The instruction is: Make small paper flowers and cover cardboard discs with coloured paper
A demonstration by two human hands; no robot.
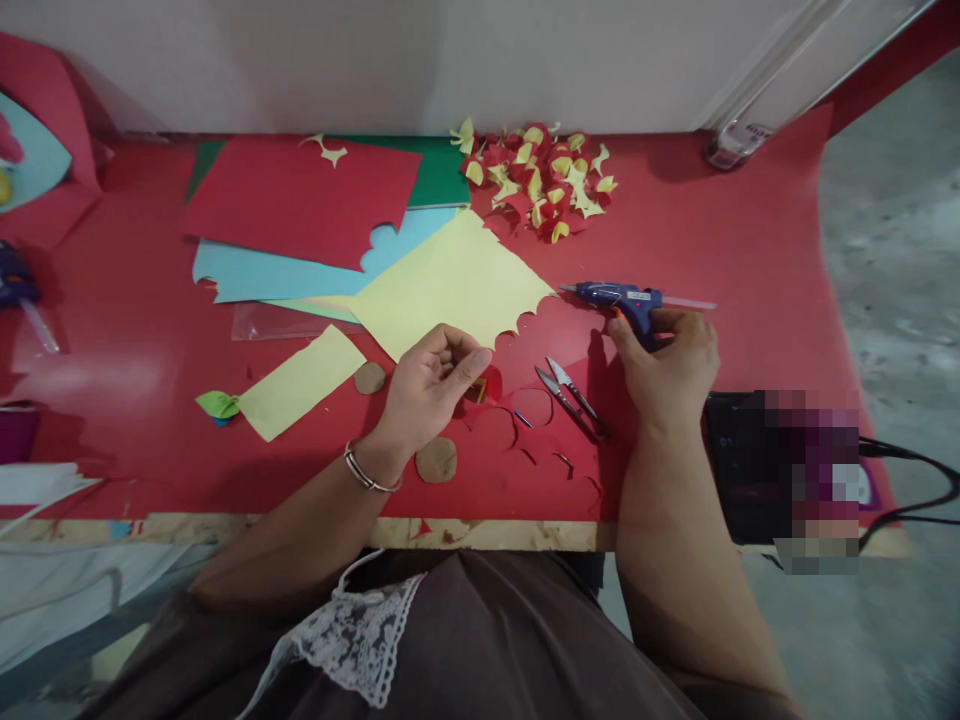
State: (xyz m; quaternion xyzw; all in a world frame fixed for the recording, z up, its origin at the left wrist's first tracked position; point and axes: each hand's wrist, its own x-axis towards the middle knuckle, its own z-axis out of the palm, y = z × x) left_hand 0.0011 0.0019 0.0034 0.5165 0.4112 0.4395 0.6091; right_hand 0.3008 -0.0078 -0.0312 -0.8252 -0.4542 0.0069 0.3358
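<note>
My left hand (439, 385) is closed in a pinch on a small red paper piece (491, 385) with a bit of yellow at its lower edge. My right hand (667, 365) is wrapped round the handle of a blue glue gun (619, 296), whose nozzle points left, close to the corner of a yellow paper sheet (450, 285). Between the hands lie small silver snips (570, 395) and thin red paper scraps. Two round brown discs (436, 460) rest near my left hand, beside a yellow paper strip (304, 385).
Red and yellow paper pieces (555, 185) are heaped at the back. Red (307, 200), blue and green sheets lie at back left. A dark device (727, 470) with cables is at the right, a bottle (739, 140) at the back right. Another glue gun (15, 280) is far left.
</note>
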